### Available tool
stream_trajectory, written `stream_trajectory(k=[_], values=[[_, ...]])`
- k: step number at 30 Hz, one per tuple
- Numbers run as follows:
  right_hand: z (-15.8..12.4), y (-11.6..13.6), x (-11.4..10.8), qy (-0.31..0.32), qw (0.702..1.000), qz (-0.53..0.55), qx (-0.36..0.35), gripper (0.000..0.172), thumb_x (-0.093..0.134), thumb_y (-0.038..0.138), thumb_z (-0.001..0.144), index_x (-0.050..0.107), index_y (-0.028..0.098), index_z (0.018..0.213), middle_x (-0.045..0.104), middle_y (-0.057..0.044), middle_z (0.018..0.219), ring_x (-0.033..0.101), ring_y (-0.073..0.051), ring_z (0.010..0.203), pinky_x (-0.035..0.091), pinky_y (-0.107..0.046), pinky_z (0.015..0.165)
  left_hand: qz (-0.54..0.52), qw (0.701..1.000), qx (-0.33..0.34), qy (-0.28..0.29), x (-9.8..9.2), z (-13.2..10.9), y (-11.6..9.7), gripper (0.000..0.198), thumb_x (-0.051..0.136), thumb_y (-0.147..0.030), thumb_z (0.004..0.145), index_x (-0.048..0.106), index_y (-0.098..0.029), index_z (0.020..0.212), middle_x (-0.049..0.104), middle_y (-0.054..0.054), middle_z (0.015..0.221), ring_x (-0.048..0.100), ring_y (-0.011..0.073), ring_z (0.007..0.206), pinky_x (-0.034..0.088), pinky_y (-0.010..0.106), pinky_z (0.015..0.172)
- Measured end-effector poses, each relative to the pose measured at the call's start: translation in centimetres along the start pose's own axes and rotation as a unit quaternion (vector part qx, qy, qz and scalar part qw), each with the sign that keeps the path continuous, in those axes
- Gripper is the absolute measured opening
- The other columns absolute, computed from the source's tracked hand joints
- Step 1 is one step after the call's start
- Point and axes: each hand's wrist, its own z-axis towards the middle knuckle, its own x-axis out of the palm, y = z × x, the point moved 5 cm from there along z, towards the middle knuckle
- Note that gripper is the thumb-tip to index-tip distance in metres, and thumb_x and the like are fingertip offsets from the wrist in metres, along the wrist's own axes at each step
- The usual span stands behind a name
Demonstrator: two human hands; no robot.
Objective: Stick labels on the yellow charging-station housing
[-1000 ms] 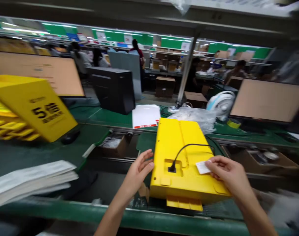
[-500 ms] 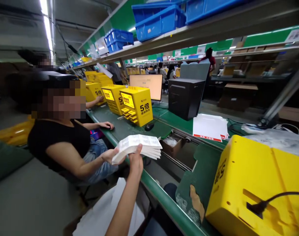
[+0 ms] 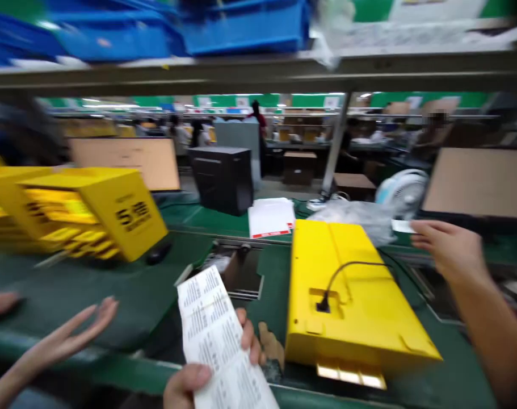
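Observation:
In the head view, my left hand grips a folded strip of white labels, thumb on the left edge and fingers curled round the right. Out at the right, my right hand pinches a small white label between thumb and fingers, above the bench. Between my hands a yellow cabinet lies on the bench, a black power cord plugged into it. A co-worker's open hand reaches in from the left, apart from the labels.
Yellow cabinets stand at the left beside a black mouse. Behind are a black computer case, white sheets, clear plastic bags and a fan. An overhead shelf carries blue bins.
My view has swung to the right. The co-worker's hand has let go of the labels, which I have drawn back towards me. My right hand has come into view with a small label.

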Motion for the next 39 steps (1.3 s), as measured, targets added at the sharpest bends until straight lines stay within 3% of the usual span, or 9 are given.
stream_trajectory(k=[2,4,8,10,17,23,27,35,39], values=[[-2.4,-1.2,-1.7,-0.003,0.998,0.020,0.062,0.034,0.080,0.044,0.075,0.070,0.012,0.082,0.064,-0.005,0.069,0.059,-0.011,0.056,0.050,-0.024,0.055,-0.001,0.991,-0.106,0.079,0.4,0.7,3.0,0.060,0.071,-0.034,0.054,0.069,-0.013,0.110,0.056,0.008,0.081,0.055,0.0195,0.066,0.052,0.039,0.067],[-5.7,-1.5,-1.4,0.040,0.995,0.053,0.073,0.036,0.085,0.044,0.067,0.071,0.014,0.080,0.065,-0.003,0.066,0.059,-0.011,0.053,0.049,-0.023,0.051,-0.012,0.980,-0.169,0.101,-0.4,1.5,5.6,0.060,0.071,-0.033,0.054,0.068,-0.012,0.110,0.054,0.007,0.083,0.051,0.0175,0.066,0.050,0.038,0.065],[-12.0,-0.8,0.8,0.178,0.979,0.073,0.060,0.028,0.087,0.035,0.068,0.069,0.013,0.071,0.061,-0.001,0.055,0.053,-0.007,0.042,0.042,-0.016,0.040,-0.026,0.982,-0.185,-0.001,-4.5,3.4,8.1,0.061,0.068,-0.025,0.054,0.066,-0.013,0.113,0.055,0.009,0.091,0.054,0.0216,0.077,0.053,0.041,0.072],[-13.3,-0.7,0.9,0.190,0.978,0.054,0.068,0.025,0.086,0.030,0.068,0.069,0.012,0.068,0.061,-0.001,0.053,0.054,-0.007,0.041,0.041,-0.014,0.039,-0.020,0.981,-0.186,-0.048,-6.2,4.2,8.3,0.064,0.068,-0.022,0.051,0.065,-0.011,0.114,0.056,0.009,0.091,0.056,0.0237,0.079,0.054,0.043,0.075],[-12.1,-1.5,0.0,0.141,0.986,0.033,0.077,0.019,0.086,0.018,0.065,0.069,0.011,0.068,0.061,0.001,0.054,0.049,-0.003,0.042,0.039,-0.009,0.039,0.056,0.959,-0.232,-0.153,-8.9,5.5,8.2,0.075,0.067,-0.014,0.043,0.063,-0.007,0.118,0.062,0.015,0.090,0.063,0.0320,0.080,0.060,0.051,0.070],[-12.4,-1.9,0.0,0.124,0.989,0.011,0.078,0.020,0.085,0.023,0.070,0.069,0.012,0.072,0.061,0.001,0.054,0.052,-0.005,0.040,0.042,-0.012,0.038,0.080,0.956,-0.228,-0.167,-10.1,5.4,8.2,0.079,0.067,-0.014,0.043,0.062,-0.010,0.121,0.068,0.017,0.094,0.068,0.0378,0.077,0.061,0.056,0.064],[-12.7,-1.5,-0.1,0.107,0.993,-0.009,0.047,0.017,0.084,0.022,0.072,0.070,0.013,0.071,0.062,0.001,0.056,0.052,-0.004,0.044,0.044,-0.011,0.041,0.102,0.948,-0.238,-0.185,-11.3,5.6,8.3,0.092,0.065,-0.015,0.044,0.055,-0.014,0.136,0.072,0.016,0.088,0.069,0.0424,0.070,0.058,0.064,0.057],[-13.0,-1.5,-0.3,0.106,0.993,-0.031,0.030,0.015,0.084,0.023,0.073,0.072,0.015,0.075,0.068,-0.001,0.066,0.062,-0.007,0.057,0.050,-0.012,0.051,0.087,0.950,-0.208,-0.214,-12.5,5.8,8.1,0.101,0.061,-0.010,0.052,0.040,-0.018,0.150,0.076,0.012,0.096,0.072,0.0419,0.092,0.057,0.065,0.085],[-12.9,-1.5,-0.3,0.106,0.994,-0.029,0.027,0.014,0.085,0.018,0.070,0.073,0.016,0.075,0.070,-0.002,0.069,0.064,-0.009,0.058,0.053,-0.014,0.053,0.035,0.967,-0.206,-0.145,-12.8,6.0,8.2,0.100,0.056,-0.004,0.056,0.035,-0.022,0.153,0.076,0.010,0.103,0.071,0.0404,0.100,0.055,0.065,0.092]])
